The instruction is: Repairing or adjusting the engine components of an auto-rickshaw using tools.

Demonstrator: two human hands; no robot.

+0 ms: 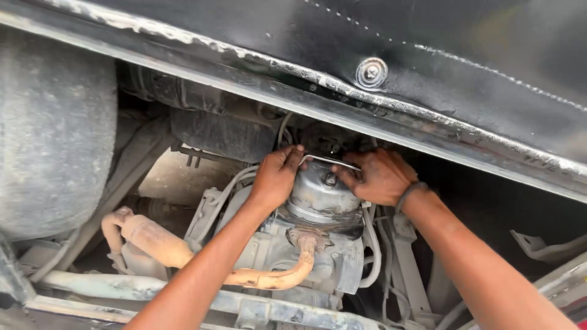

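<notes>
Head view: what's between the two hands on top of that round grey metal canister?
A thin silver metal rod spans from the left hand to the right hand, just above the round grey metal canister's dome. Both hands touch the rod.

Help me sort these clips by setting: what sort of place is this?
Probably a vehicle repair spot, looking under a large vehicle's body. A dusty tyre sits at left, a black body panel runs overhead, and both hands, left and right, hold a wrench on a metal canister.
</notes>
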